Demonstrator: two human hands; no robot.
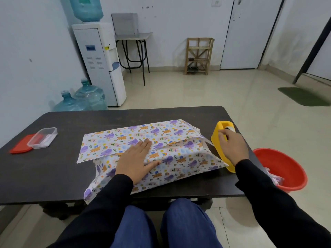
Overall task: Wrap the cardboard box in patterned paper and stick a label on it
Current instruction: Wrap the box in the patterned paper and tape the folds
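Edges: I see the patterned paper (pixel 161 136) spread over the middle of the table (pixel 62 176), and its near-left corner overhangs the near edge.
Task thing: the cardboard box is hidden. I read it only as the bulge under the paper, between the table's centre and its near edge.
Open room: a broad stretch of dark tabletop shows left of the paper, and a narrower band runs along the far edge.
Left side: a clear plastic container (pixel 43 137) sits near the left edge, partly on a red lid (pixel 20 146), well apart from the paper.
Right side: a yellow tape dispenser (pixel 217 135) stands at the right edge, just beside the paper's right flap.
Off the table: a red bucket (pixel 286 169) stands on the floor past the right edge.
Left hand (pixel 138 158): laid flat on the overlapping paper flaps, fingers straight and together, grip apart, pressing down.
Right hand (pixel 232 145): on top of the dispenser, fingers curled, grip closed around it.
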